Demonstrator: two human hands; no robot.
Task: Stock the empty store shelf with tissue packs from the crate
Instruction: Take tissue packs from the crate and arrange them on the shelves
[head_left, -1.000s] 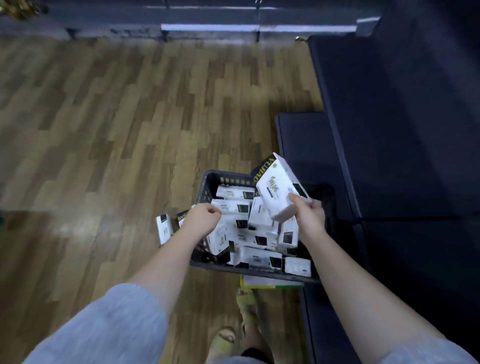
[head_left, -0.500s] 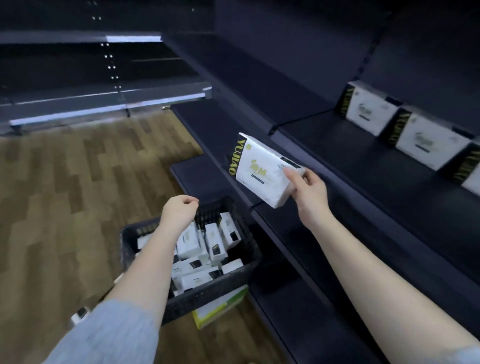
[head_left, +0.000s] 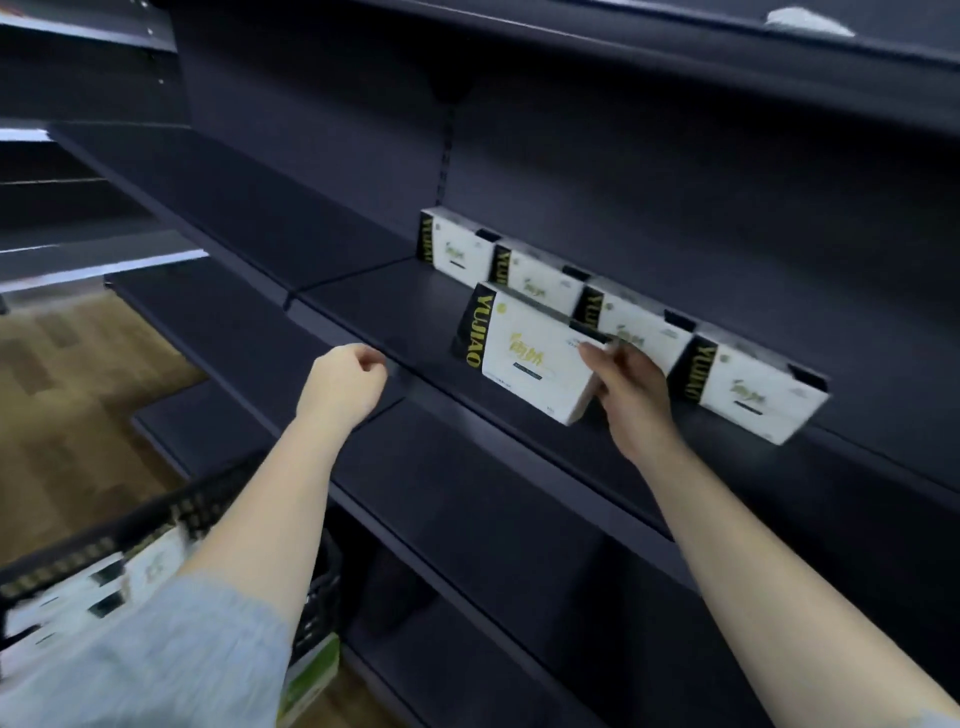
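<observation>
Here the right hand grips a tissue pack over the shelf, in front of four packs; the left hand is curled, holding nothing, above the crate.

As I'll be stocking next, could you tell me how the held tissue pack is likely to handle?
Probably light: the right hand holds the pack by one end. Its wrapper looks glossy, so perhaps slippery. It may tip easily, like the upright packs on the shelf.
</observation>
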